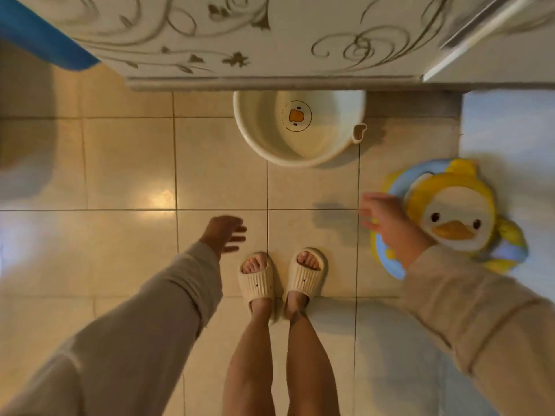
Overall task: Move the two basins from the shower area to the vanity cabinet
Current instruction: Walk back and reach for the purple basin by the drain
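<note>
Floor (126, 163): glossy beige tile with dark grout lines, a bright light reflection at about 9 o'clock from the feet. Cabinet front (240, 34), white with a grey scroll pattern, spans the top of the view at 12 o'clock; its lower edge overhangs the floor. Blue object (39, 28) at 11 o'clock, cut by the frame, identity cannot be told.

White basin (300, 127) sits on the floor at 12 o'clock from the person's feet, its far rim tucked under the cabinet edge, mouth up, apparently empty. Duck print on its bottom; small tab on the rim at the basin's 3 o'clock. Round, so no long axis to align with.

Duck-shaped item (450, 211), yellow, white and blue, lies on the floor at 2 o'clock; whether it is the second basin cannot be told.

Person stands in cream slippers (282, 277), toes toward the basin.

Left hand (225, 232): fingers spread, holding nothing, at 11 o'clock from the feet, apart from the basin. Right hand (381, 217): open, empty, motion-blurred, in front of the duck item's near edge; contact cannot be told. Both are near the feet, the basin well ahead between them; the right looks slightly nearer its rim.

Judgement: one basin appears already placed at the cabinet; next reach would go forward toward 12 o'clock or sideways to 2 o'clock.
</note>
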The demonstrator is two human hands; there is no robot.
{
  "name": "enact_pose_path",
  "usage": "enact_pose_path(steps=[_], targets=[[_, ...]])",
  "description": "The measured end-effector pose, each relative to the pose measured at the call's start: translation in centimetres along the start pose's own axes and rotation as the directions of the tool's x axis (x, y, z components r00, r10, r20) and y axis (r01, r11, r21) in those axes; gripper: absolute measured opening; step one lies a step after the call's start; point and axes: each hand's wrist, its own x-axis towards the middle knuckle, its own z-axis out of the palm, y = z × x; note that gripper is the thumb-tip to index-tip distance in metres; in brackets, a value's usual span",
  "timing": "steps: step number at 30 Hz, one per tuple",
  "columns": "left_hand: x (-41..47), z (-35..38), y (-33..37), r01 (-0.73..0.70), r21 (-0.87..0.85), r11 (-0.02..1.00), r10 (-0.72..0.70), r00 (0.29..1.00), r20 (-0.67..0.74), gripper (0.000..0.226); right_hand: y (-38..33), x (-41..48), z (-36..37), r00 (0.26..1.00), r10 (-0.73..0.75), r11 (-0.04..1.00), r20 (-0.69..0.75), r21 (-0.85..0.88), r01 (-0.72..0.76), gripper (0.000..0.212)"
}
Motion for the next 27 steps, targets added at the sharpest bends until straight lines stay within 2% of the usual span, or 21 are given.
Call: enact_pose_path(steps=[4, 7, 10, 16, 20, 24, 27], targets=[[-10.3, -2.0, -5.8, 0.169, 0.014, 0.986, -0.169, 0.986, -0.011, 0.015, 8.1, -12.2, -0.8, 0.991, 0.133, 0.990, 0.022, 0.045, -0.134, 0.011], [-17.4, -4.0, -9.3, 0.251, 0.063, 0.966, -0.250, 0.968, -0.020, 0.010, 12.7, -20.8, -2.3, 0.976, 0.206, 0.975, 0.070, 0.070, -0.210, 0.012], [-22.8, -5.9, -11.7, 0.248, 0.189, 0.950, -0.249, 0.968, -0.021, 0.009, 15.2, -27.6, -4.1, 0.972, 0.224, 0.970, 0.073, 0.083, -0.230, 0.013], [-28.5, -9.6, -14.3, 0.196, 0.361, 0.912, -0.208, 0.978, -0.007, 0.013, 14.9, -35.4, -5.6, 0.987, 0.152, 0.988, 0.057, -0.013, -0.151, 0.019], [-31.1, -11.1, -13.2, 0.126, 0.289, 0.949, -0.121, 0.992, -0.033, 0.013, 12.7, -37.1, -6.3, 0.997, 0.072, 0.997, 0.025, -0.018, -0.072, 0.018], [-33.5, -12.1, -10.9, 0.034, 0.035, 0.999, -0.032, 0.998, -0.058, 0.010, 9.7, -36.4, -7.4, 0.999, 0.037, 0.995, 0.031, -0.089, -0.034, 0.019], [-35.1, -12.5, -9.1, -0.061, -0.072, 0.996, 0.051, 0.991, -0.125, 0.020, 7.0, -35.0, -8.6, 0.999, 0.017, 0.977, 0.046, -0.213, -0.006, 0.015]])
